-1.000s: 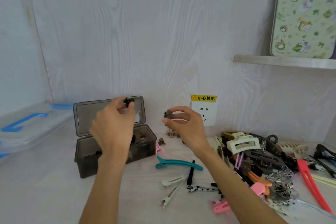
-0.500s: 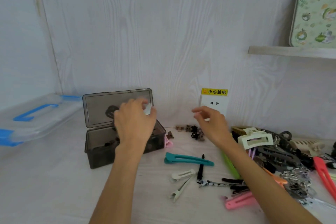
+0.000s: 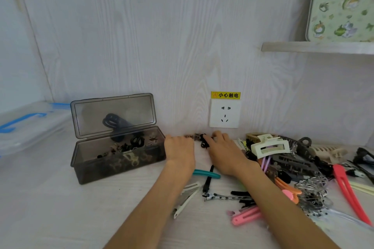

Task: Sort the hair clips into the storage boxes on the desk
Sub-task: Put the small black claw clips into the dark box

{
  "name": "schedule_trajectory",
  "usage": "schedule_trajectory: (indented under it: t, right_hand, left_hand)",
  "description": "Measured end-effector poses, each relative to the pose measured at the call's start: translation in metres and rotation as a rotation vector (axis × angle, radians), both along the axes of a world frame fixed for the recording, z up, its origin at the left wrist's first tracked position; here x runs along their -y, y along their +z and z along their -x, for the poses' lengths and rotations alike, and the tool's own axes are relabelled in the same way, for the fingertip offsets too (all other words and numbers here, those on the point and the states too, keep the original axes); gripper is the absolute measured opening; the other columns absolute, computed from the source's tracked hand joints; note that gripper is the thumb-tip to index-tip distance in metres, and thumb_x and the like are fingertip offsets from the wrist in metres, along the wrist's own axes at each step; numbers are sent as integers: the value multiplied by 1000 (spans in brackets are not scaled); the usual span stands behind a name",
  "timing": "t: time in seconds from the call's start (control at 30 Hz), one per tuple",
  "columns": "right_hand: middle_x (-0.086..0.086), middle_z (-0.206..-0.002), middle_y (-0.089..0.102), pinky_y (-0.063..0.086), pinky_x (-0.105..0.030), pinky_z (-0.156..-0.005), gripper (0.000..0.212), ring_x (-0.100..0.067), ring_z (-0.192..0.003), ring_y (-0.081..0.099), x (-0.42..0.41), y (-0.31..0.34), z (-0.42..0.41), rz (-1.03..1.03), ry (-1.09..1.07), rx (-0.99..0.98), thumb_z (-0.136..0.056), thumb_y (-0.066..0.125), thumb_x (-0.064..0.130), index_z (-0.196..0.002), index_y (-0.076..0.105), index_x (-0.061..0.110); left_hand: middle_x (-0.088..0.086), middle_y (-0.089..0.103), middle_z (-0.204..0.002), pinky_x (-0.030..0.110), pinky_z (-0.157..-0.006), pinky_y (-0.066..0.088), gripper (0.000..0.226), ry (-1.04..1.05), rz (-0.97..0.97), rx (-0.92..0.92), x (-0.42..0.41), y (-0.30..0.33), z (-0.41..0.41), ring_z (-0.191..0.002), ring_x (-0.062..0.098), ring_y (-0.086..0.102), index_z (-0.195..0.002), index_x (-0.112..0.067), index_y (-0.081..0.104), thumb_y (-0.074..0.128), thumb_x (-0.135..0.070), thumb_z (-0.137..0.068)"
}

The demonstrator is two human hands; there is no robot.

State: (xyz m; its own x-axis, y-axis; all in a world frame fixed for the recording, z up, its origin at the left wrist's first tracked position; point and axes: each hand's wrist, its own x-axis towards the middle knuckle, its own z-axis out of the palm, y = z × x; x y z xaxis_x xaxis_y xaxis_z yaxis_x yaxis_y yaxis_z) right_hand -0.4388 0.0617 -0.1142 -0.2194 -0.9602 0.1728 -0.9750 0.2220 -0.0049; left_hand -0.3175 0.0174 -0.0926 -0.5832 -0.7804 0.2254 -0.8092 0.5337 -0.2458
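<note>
Desk front: a white clip and a black-and-white spotted clip are lying nearest the camera, with a pink clip sitting off to the right of them.
Middle of desk: a teal clip is poking out between the two forearms, and a thin black clip is crossing over it.
Right pile: loads of clips are sitting heaped on the right, including a cream claw clip on top, an orange one lower down and a long red one at the edge.
Left hand: the left hand is resting palm down just beside the box's right end, fingers pointing at the wall. Honestly can't tell if it's holding anything, the fingertips are hiding behind the knuckles.
Right hand: the right hand is reaching toward the wall too, fingers curling down at a small black clip; it's touching it, but whether it's actually pinching it I can't tell.
Small clips: a little row of brownish ones is lying against the wall between the two hands.
Storage box: the smoky box is standing open on the left, lid leaning up against the wall, small dark and cream clips sitting inside.
Far left: a clear bin with blue handles is sitting well apart from the box.
Wall: a white socket with a yellow warning sticker is sitting right above the hands.
</note>
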Motion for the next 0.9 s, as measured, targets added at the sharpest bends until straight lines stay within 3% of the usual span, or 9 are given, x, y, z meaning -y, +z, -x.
schedule_trajectory:
  t: [0.13,0.23,0.33,0.4,0.5,0.57,0.67,0.8,0.9]
  right_hand:
    - [-14,-132,32,40,-40,-94,53,-33,-114,36,3,2,-7,-11,7,12,-86,43,-4,-136,33,10]
    - [-11,-120,43,44,-37,-87,38,-30,-105,47,4,6,-7,83,58,139,-93,46,7,-129,48,17]
    - [-3,-103,51,40,-28,-74,26,-23,-93,56,2,12,-7,202,85,270,-89,58,18,-113,63,24]
    - [4,-93,53,37,-24,-69,17,-14,-83,55,-2,14,-7,255,89,313,-84,64,18,-99,68,25]
    - [3,-86,58,49,-29,-71,7,-14,-76,57,-4,23,-11,390,84,487,-81,70,17,-88,68,20]
    - [0,-84,59,56,-32,-67,8,-15,-67,61,-4,36,-22,550,102,746,-80,71,13,-84,66,17]
    - [2,-80,62,53,-17,-55,10,-4,-57,62,4,55,-51,654,238,1054,-80,71,10,-83,67,19]
    - [14,-86,62,50,-10,-67,13,-2,-76,60,26,62,-95,548,406,939,-84,67,13,-94,68,22]
    - [10,-110,57,45,-7,-72,30,-5,-96,56,35,63,-104,360,444,881,-91,57,21,-120,58,31]
  left_hand:
    - [5,63,-111,32,-86,38,25,-57,2,-76,-1,1,-5,-104,25,59,-107,-15,57,53,-2,-86]
    - [2,65,-109,31,-87,39,27,-147,-16,-244,-3,6,-12,-102,25,60,-110,-21,60,50,-7,-89]
    - [-6,70,-104,30,-80,50,18,-194,-12,-688,0,21,-34,-94,17,65,-105,-30,66,56,-24,-91]
    - [-9,70,-104,22,-76,51,20,-158,22,-986,5,30,-54,-90,8,66,-106,-30,67,62,-24,-88]
    - [-4,71,-100,20,-77,49,21,-61,63,-1284,21,31,-83,-86,8,65,-105,-21,69,65,-20,-84]
    - [-1,71,-94,24,-75,50,17,28,66,-1410,29,27,-93,-82,11,64,-99,-18,70,66,-18,-82]
    - [0,70,-90,25,-70,48,13,129,78,-1486,35,24,-98,-77,12,61,-92,-20,70,65,-17,-81]
    - [-2,70,-87,26,-65,46,12,234,99,-1465,41,19,-104,-76,14,62,-92,-24,70,63,-22,-82]
    - [-3,71,-89,24,-64,40,13,280,87,-1421,42,16,-105,-77,14,62,-94,-27,71,65,-27,-82]
